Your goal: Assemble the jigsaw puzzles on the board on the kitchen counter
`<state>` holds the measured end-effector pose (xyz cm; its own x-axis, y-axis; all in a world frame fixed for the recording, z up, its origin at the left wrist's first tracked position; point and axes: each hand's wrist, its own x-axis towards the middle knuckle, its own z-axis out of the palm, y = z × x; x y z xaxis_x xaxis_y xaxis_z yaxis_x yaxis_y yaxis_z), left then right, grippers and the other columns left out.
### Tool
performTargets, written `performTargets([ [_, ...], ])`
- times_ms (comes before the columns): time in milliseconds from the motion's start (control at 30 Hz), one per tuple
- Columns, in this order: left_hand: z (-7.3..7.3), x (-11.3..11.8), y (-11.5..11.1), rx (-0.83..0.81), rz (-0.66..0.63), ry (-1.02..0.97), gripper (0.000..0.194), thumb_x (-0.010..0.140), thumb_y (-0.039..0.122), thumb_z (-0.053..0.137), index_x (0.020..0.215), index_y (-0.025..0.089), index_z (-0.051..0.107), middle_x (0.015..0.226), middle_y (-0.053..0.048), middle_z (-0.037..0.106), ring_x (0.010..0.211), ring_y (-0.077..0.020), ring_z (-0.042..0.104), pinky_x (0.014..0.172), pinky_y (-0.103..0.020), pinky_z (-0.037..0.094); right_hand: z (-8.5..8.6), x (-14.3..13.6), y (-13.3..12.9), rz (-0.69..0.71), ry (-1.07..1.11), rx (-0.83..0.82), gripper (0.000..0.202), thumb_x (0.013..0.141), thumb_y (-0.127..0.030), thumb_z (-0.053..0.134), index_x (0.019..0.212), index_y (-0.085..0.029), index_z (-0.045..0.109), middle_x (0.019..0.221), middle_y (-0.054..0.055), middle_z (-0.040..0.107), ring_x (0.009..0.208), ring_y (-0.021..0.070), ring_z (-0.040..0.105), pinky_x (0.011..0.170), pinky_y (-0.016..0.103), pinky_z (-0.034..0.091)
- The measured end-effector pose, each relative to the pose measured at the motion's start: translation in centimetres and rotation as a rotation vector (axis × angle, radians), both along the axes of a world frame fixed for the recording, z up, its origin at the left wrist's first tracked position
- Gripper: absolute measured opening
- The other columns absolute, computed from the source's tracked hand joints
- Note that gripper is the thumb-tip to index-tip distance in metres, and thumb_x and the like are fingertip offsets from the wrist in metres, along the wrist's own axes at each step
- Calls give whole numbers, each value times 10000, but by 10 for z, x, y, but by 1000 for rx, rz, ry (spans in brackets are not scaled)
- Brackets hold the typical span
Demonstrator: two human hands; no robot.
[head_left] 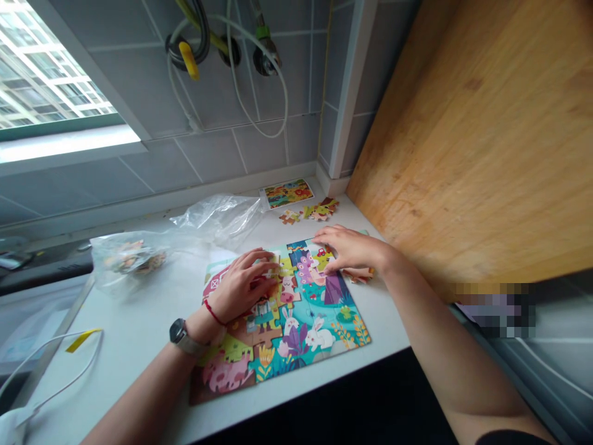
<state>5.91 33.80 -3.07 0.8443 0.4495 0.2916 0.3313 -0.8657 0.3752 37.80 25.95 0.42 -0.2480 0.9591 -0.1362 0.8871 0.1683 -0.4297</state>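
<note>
**Pressing pieces into the upper rows of the puzzle**

Working over the jigsaw puzzle (296, 321) that is lying flat on the white counter (139, 327), I am filling in its upper part; the lower rows with the rabbits and the pig are already joined. My left hand (243, 284) is resting on the upper left of the picture, fingers curled loosely, fingertips pinning a pale piece (270, 270) against its neighbours. Whether I am pinching that piece or only pushing it down I cannot tell from this angle. My right hand (352, 247) is lying flat and spread on the upper right corner, palm down, closed on nothing, fingertips pressing on the area by the purple figure.

I am judging the job well along: most of the board is covered, and the gaps left are sitting under and around my hands. Loose pieces (310, 213) are waiting near the wall, just beside the reference picture (286, 193), well apart from the puzzle. A clear plastic bag (130, 256) with more pieces is sitting off to my left, near a second, emptier bag (217, 216).

Seating the pale piece is calling for its tabs to line up before I am pressing, with my right hand steadying the board against sliding.
</note>
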Motion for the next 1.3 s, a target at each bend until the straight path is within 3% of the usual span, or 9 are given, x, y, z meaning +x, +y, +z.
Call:
performTargets([
  [167, 2, 0, 0, 0, -10, -2, 280, 1054, 399, 584, 1261, 268, 718, 1379, -107, 664, 1320, -296, 607, 1103, -516, 553, -3, 1, 2, -15, -44, 15, 688, 710, -409, 938, 1337, -229, 721, 1457, 124, 612, 1346, 367, 558, 1123, 452, 474],
  [400, 3, 0, 0, 3, -9, 3, 272, 1048, 393, 589, 1254, 274, 720, 1373, -102, 670, 1308, -291, 622, 1102, -500, 560, 7, -8, 1, -55, -32, -34, 678, 705, -386, 964, 1331, -257, 741, 1525, 122, 568, 1430, 380, 498, 1194, 493, 429],
  [600, 0, 0, 1, 13, -9, -1, 271, 1044, 390, 601, 1259, 272, 717, 1376, -102, 668, 1317, -290, 616, 1105, -497, 558, -1, -1, 0, -62, 11, -15, 767, 706, -447, 958, 1405, -279, 691, 1542, 123, 558, 1452, 377, 491, 1202, 499, 430],
  [700, -3, 0, 1, 23, -11, -13, 266, 1049, 381, 594, 1251, 264, 721, 1373, -105, 671, 1307, -290, 620, 1096, -497, 561, -1, 10, 3, -125, 127, 110, 768, 784, -456, 901, 1480, -296, 619, 1543, 110, 567, 1453, 350, 507, 1209, 503, 428],
  [800, -5, 0, 2, 40, -8, -32, 259, 1047, 363, 593, 1242, 261, 731, 1363, -104, 680, 1289, -289, 632, 1087, -497, 566, 4, 18, 7, -290, 255, 318, 597, 915, -411, 781, 1471, -266, 620, 1448, 121, 633, 1328, 305, 621, 1153, 485, 491],
  [933, -9, 0, 3, 48, -6, -57, 228, 1044, 316, 597, 1214, 269, 742, 1351, -89, 693, 1278, -283, 645, 1079, -478, 571, 14, 16, 5, -369, 326, 417, 493, 925, -355, 758, 1396, -237, 672, 1317, 105, 695, 1189, 268, 686, 1046, 444, 563],
  [1133, -12, -1, 5, 46, -14, -75, 222, 1042, 287, 593, 1203, 251, 742, 1337, -98, 698, 1259, -282, 651, 1083, -483, 561, 23, 8, -47, -396, 103, 182, 410, 937, -396, 726, 1320, -248, 725, 1288, 102, 720, 1106, 283, 725, 993, 431, 576],
  [1300, -13, 0, 6, 53, -24, -79, 228, 1026, 255, 594, 1202, 249, 738, 1320, -98, 706, 1240, -281, 661, 1066, -474, 563, 10, 3, -97, -464, -141, 72, 650, 809, -432, 836, 1399, -208, 683, 1412, 176, 662, 1299, 404, 641, 1055, 508, 552],
])
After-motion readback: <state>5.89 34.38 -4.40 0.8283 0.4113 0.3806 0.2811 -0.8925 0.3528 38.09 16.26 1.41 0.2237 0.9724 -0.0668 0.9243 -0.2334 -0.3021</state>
